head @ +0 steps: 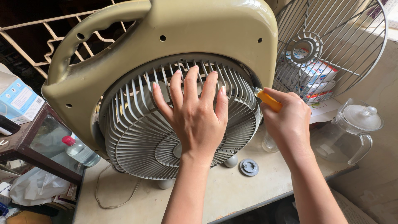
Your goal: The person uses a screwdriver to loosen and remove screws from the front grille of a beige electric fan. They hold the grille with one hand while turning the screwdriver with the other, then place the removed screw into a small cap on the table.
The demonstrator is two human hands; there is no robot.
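Place: a lived-in home corner, used for repair work.
Worktop: a worn table (232,195) is crowded with household things.
Household items: a glass jug (352,132), stacked cartons (319,79) and a plastic bottle (81,151) are seen.
Window: a metal grille (45,45) is fitted.

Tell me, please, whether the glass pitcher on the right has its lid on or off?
On. The glass pitcher stands upright on the table, and its white knobbed lid sits squarely over the mouth.

Fan housing (199,37) glossy plastic; grille (137,137) matt ribbed plastic.
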